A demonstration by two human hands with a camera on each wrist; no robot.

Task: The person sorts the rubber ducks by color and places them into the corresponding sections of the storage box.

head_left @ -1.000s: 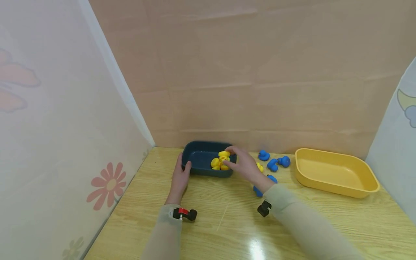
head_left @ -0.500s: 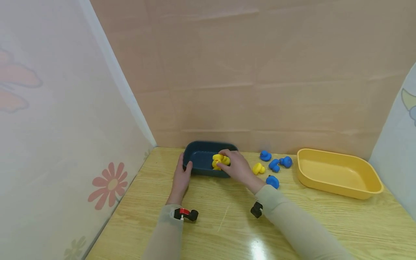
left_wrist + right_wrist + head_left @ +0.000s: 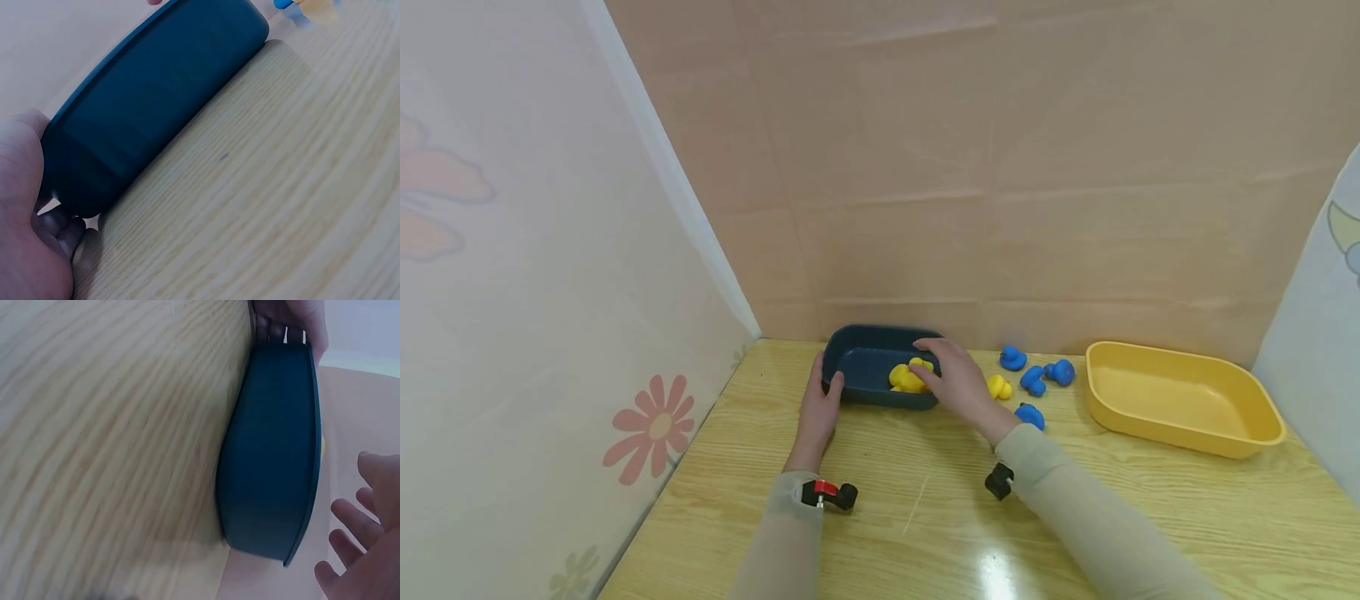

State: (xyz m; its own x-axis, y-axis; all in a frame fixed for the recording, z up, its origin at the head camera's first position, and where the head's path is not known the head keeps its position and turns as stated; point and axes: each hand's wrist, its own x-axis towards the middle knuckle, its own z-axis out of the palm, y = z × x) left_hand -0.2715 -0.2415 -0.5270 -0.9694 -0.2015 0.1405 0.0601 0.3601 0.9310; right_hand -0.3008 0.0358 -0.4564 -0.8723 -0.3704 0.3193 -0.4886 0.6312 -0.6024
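A dark teal plastic basin (image 3: 863, 368) rests on the wooden table by the back wall. My left hand (image 3: 816, 417) grips its left end, with the thumb at the rim; in the left wrist view the fingers curl around the end wall. Several yellow rubber ducks (image 3: 907, 380) lie heaped in the basin's right half. Over that end hovers my right hand (image 3: 964, 385), fingers spread and holding nothing, as the right wrist view also shows. Just right of it, on the table, lies another yellow rubber duck (image 3: 999, 387).
Several blue rubber ducks (image 3: 1033, 380) are scattered on the table right of the basin. Farther right stands a yellow basin (image 3: 1180, 392) with nothing in it. A beige wall (image 3: 880, 183) closes off the back, and a flowered white panel (image 3: 550, 333) stands on the left.
My right hand first moved left and down over the heaped yellow ducks, then let go and drew back slightly right with its fingers apart. The left hand has stayed on the basin.
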